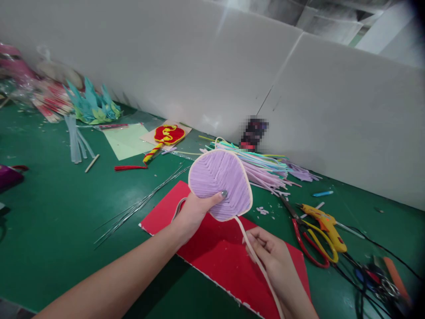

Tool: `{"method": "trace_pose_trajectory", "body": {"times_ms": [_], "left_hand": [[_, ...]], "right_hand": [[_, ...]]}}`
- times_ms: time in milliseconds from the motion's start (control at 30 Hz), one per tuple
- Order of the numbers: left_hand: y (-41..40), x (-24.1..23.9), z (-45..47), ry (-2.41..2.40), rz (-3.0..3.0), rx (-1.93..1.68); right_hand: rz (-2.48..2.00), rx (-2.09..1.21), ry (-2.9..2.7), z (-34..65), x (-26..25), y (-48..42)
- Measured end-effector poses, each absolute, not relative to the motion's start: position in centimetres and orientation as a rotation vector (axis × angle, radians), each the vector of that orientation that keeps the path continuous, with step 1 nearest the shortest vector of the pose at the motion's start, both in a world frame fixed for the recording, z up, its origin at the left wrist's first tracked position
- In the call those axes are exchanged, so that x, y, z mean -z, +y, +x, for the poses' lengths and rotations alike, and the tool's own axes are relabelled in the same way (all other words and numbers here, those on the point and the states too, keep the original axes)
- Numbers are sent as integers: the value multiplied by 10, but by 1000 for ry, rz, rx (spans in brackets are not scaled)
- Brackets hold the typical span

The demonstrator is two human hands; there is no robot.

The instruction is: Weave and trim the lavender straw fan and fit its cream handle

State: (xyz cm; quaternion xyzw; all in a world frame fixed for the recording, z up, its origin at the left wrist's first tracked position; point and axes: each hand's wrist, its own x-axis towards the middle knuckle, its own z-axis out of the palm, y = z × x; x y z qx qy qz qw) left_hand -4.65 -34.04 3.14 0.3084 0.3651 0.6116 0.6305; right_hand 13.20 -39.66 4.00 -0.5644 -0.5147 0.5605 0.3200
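Green tabletop (59, 212), red mat (212, 252); left hand (194, 212) clamped on fan (219, 181) edge, face up for viewing; right hand (272, 257) pinched on cord (241, 227) trailing from rim, likely for tension.

Green table (49, 230) is carrying everything. Red board (215, 257) is lying flat right under the left hand (192, 212) and right hand (268, 254). Scissors (305, 239) and glue gun (327, 226) are lying just right of the right hand, with black cables (365, 270) trailing further right. Pastel strips (265, 170) are piling up beyond the left hand. Thin wires (139, 208) are lying just left of it. Red tassel (129, 168), green sheet (128, 141) and glue sticks (75, 141) are sitting well off to its far left.
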Motion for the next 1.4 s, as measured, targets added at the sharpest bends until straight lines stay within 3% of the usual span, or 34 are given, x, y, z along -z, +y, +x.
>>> {"method": "trace_pose_trajectory", "body": {"times_ms": [200,367,467,633,800,933,1033,1233,1400], "left_hand": [[-342,-34,-46,810,752,-1367],[-342,-31,-46,845,772,-1406],[-341,-29,-47,849,773,-1419],[-341,-32,-46,849,749,-1418],[-342,-33,-44,869,681,-1393],[-342,-30,-43,928,643,-1417],[-342,-31,-43,932,686,-1427],[-342,-33,-47,888,797,-1394],[-342,-36,-51,853,827,-1308]], "right_hand": [[-1194,-2033,-874,137,-35,-395],[-1132,-2106,-777,133,-33,-395],[-1319,-1780,-1063,129,-37,-395],[-1634,-881,-1646,126,-42,-403],[-1499,-47,-1944,127,-35,-409],[-1398,215,-2019,125,-31,-410],[-1478,-13,-1941,125,-33,-409],[-1516,-1175,-1599,135,-44,-396],[-1396,-1789,-1106,141,-38,-392]]}}
